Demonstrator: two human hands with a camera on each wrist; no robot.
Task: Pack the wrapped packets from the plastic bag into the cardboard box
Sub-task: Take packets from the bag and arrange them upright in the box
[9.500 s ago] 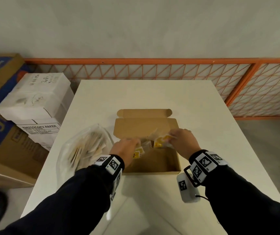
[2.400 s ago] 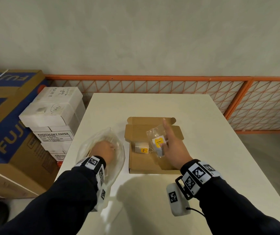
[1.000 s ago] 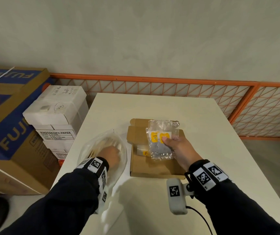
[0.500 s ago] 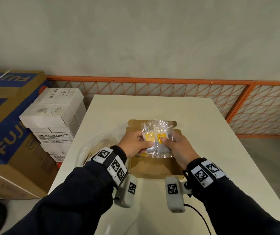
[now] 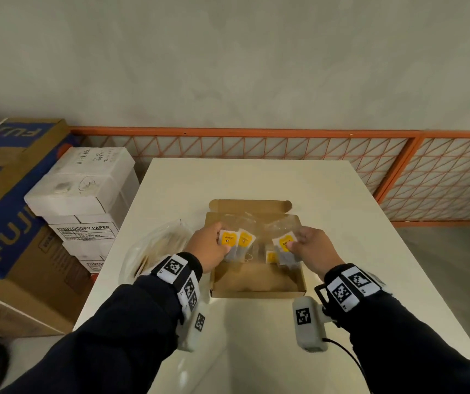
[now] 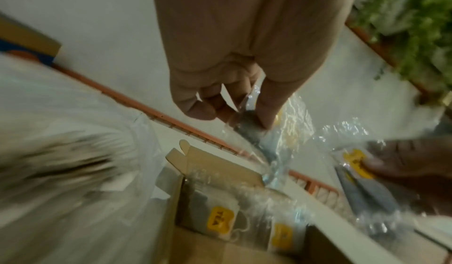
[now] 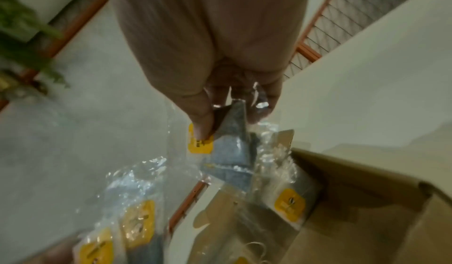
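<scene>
Both hands (image 5: pixel 259 250) pinching packets (image 5: pixel 235 240)

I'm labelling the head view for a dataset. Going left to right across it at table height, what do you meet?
FUJI carton → white photocopy paper boxes → plastic bag → left hand gripping two packets → right hand gripping a packet, over the cardboard box → orange mesh fence.

Packets (image 5: pixel 236 240) now split between hands.
</scene>
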